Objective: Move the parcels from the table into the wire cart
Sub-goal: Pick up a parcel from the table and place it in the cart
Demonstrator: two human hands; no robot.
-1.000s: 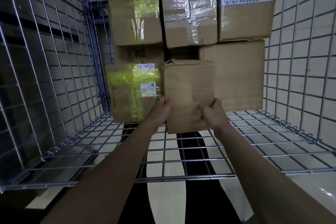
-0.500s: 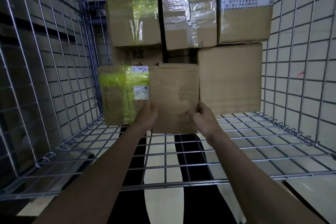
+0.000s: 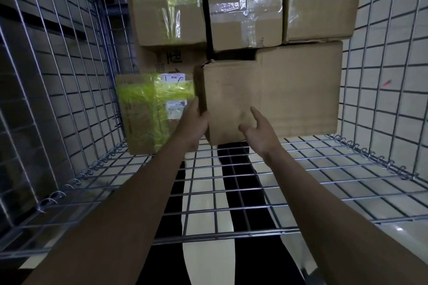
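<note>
A plain brown cardboard parcel (image 3: 231, 99) stands upright on the wire cart (image 3: 324, 169) floor, at the back. It sits between a yellow-taped parcel (image 3: 143, 111) and a large brown box (image 3: 301, 90). My left hand (image 3: 194, 122) touches the parcel's lower left edge, with its fingers straight along the side. My right hand (image 3: 257, 132) hovers just in front of the parcel's lower face, fingers spread and holding nothing.
Three taped boxes (image 3: 245, 2) are stacked above the lower row, against the cart's back. Wire mesh walls (image 3: 58, 99) close in the left and right sides. The near part of the mesh floor is bare, with a dark and white floor showing through it.
The parcel has gone deeper into the cart and now stands on the floor against the back row. My right hand has let go and opened. My left hand has slid to the parcel's left edge.
</note>
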